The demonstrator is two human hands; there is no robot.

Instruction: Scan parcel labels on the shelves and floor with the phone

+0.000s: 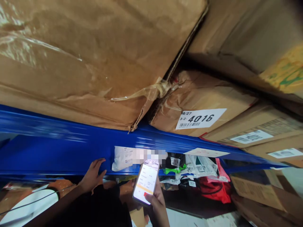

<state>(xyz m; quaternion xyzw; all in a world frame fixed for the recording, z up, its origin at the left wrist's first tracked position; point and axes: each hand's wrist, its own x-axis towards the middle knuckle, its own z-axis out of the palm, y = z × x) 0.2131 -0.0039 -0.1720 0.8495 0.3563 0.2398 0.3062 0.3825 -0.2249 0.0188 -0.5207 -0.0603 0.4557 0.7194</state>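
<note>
My right hand (159,205) is wrapped round a smartphone (145,179), its lit screen facing up and the thumb on the lower part of it. The screen text is too small to read. Over the edge of the blue shelf (71,154) is my left hand (93,175), empty, with thumb and fingers apart. A white plastic parcel (123,157) lies on that shelf, just right of my left hand and beyond the phone. Part of the area behind the phone's top is blurred out.
Large cardboard boxes fill the upper shelf; one box (194,97) bears a label reading 4016. Right of the phone lie several labelled bags, among them a red bag (216,190). A white round surface (33,208) with a cable across it stands at lower left.
</note>
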